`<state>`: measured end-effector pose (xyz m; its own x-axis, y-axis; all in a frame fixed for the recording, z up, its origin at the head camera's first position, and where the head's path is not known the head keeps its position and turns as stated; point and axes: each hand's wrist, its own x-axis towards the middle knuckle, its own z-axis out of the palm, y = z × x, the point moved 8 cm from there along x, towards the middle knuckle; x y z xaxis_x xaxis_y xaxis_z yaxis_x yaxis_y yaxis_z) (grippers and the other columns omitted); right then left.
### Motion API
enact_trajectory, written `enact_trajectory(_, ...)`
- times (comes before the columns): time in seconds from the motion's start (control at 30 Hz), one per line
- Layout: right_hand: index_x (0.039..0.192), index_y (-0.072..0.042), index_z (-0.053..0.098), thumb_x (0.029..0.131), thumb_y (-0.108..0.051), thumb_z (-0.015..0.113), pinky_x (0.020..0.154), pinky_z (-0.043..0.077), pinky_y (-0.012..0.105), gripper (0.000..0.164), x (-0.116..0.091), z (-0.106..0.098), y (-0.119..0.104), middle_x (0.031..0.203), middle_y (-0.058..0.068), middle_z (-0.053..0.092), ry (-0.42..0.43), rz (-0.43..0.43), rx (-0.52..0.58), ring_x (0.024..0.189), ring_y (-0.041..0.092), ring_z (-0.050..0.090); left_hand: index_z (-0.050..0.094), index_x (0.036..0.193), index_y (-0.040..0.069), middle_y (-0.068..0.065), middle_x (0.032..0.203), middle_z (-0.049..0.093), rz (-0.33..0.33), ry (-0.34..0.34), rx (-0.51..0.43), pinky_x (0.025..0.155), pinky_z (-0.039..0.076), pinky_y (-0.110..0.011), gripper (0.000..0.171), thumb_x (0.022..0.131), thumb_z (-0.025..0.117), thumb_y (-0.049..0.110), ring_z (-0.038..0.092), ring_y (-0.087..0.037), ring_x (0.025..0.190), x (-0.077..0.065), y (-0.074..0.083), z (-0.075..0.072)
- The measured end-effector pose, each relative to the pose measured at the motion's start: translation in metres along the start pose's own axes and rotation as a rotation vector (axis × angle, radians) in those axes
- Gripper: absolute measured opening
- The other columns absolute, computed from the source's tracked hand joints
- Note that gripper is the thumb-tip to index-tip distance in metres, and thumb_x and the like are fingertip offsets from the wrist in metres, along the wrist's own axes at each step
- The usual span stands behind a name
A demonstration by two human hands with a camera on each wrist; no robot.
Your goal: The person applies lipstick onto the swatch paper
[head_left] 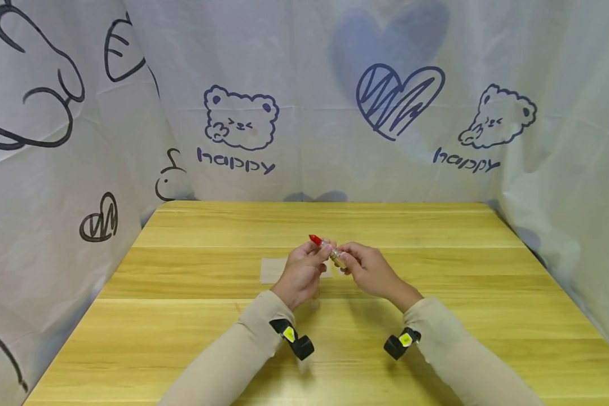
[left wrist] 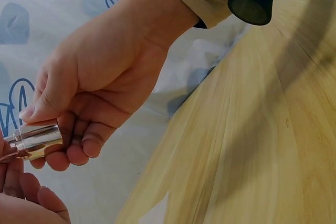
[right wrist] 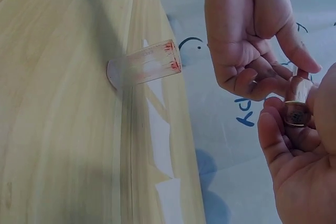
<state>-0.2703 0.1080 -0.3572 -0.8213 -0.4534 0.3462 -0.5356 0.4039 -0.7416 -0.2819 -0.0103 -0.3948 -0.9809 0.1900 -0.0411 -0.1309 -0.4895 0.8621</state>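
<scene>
- Your left hand [head_left: 300,276] is grasping the lipstick [head_left: 315,240] between thumb and fingers, just behind its red tip.
- Your right hand [head_left: 378,274] is also grasping it, thumb and fingers pinching the shiny gold base [left wrist: 42,139].
- The lipstick is sitting between your two hands, raised above the wooden table [head_left: 182,338], its red tip slanting up toward your left.
- A clear tube [right wrist: 144,64] with red marks near its top rim is standing upright on the tabletop.
- A pale sheet [head_left: 272,271] is lying beyond your hands, partly hidden by them.
- A black wrist camera [head_left: 303,347] is hanging below your left sleeve [head_left: 238,349].
- A white cloth [head_left: 304,34] with drawn bears and hearts is hanging behind everything.
</scene>
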Motion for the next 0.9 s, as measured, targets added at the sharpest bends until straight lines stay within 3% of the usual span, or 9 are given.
enact_trajectory(0.27,0.105,0.005,0.062,0.104,-0.008,0.042,0.058,0.052,0.028,0.024,0.001,0.002,0.001,0.079,0.007,0.063,-0.018,0.029,-0.001,0.065,0.016,0.058,0.056,0.110,0.003,0.001,0.104,0.064,-0.011,-0.033,-0.011,0.065,0.036,-0.022,0.012,0.099,0.054,0.008,0.051,-0.010,0.086,-0.003,0.001,0.002)
enact_trajectory(0.67,0.112,0.006,0.062,0.104,-0.010,0.045,0.060,0.052,0.028,0.025,0.002,0.002,0.004,0.085,0.011,0.065,-0.022,0.066,0.020,0.071,0.021,0.061,0.056,0.116,0.001,0.000,0.108,0.065,-0.029,-0.046,-0.008,0.071,0.041,-0.026,0.018,0.100,0.054,0.009,0.055,-0.012,0.089,-0.002,0.001,-0.001)
enact_trajectory(0.77,0.114,0.007,0.061,0.104,-0.009,0.045,0.062,0.054,0.031,0.025,0.003,0.003,0.005,0.087,0.014,0.065,-0.034,0.077,0.026,0.073,0.025,0.062,0.055,0.118,0.000,-0.003,0.113,0.063,-0.041,-0.044,0.012,0.074,0.044,-0.027,0.021,0.099,0.056,0.007,0.057,-0.012,0.091,-0.002,0.001,-0.005)
enact_trajectory(0.9,0.114,0.007,0.061,0.102,-0.008,0.048,0.065,0.055,0.035,0.023,0.005,0.002,0.007,0.089,0.013,0.066,-0.029,0.073,0.029,0.075,0.026,0.063,0.057,0.114,-0.001,-0.004,0.107,0.062,-0.042,-0.013,0.057,0.078,0.047,-0.029,0.019,0.096,0.058,0.002,0.057,-0.014,0.092,0.000,0.004,-0.014)
